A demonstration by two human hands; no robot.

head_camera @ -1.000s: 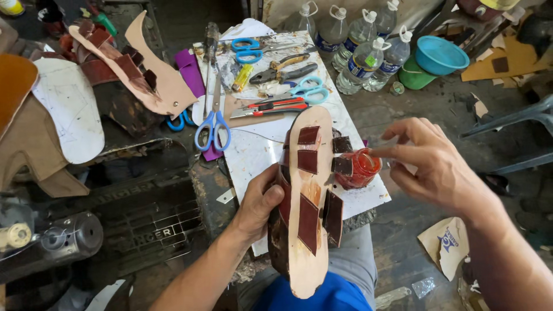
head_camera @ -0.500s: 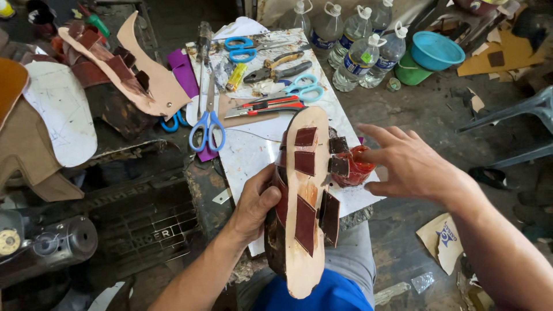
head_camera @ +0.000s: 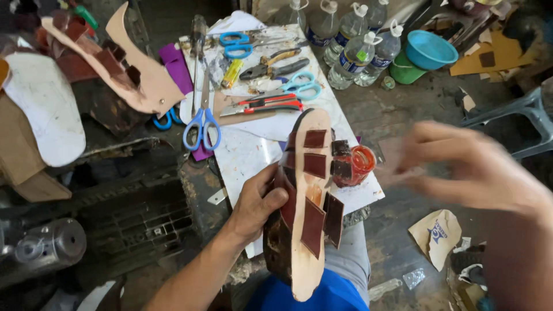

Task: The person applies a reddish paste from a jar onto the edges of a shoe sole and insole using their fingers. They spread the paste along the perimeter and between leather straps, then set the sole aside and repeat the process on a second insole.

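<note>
My left hand (head_camera: 256, 203) grips the edge of a tan sandal sole (head_camera: 307, 242) that stands on my lap, its toe resting on the white board (head_camera: 247, 155). Several dark brown leather straps (head_camera: 315, 165) are folded across the sole. A small red jar (head_camera: 358, 164) sits just right of the sole. My right hand (head_camera: 475, 170) is blurred, out to the right of the jar and above the floor, fingers spread. A faint pinkish blur sits by its fingertips; I cannot tell if it holds anything.
On the board lie blue-handled scissors (head_camera: 201, 124), teal scissors (head_camera: 299, 87), pliers (head_camera: 275, 68) and a red-handled cutter (head_camera: 271, 105). Plastic bottles (head_camera: 352, 49), a blue bowl (head_camera: 429, 49) and a green cup (head_camera: 403, 72) stand behind. Leather cut-outs (head_camera: 135, 78) lie left; a grey chair (head_camera: 512, 118) stands right.
My right hand has pulled away from the red jar and the straps, moving fast to the right. My left hand still holds the sole in the same place.
</note>
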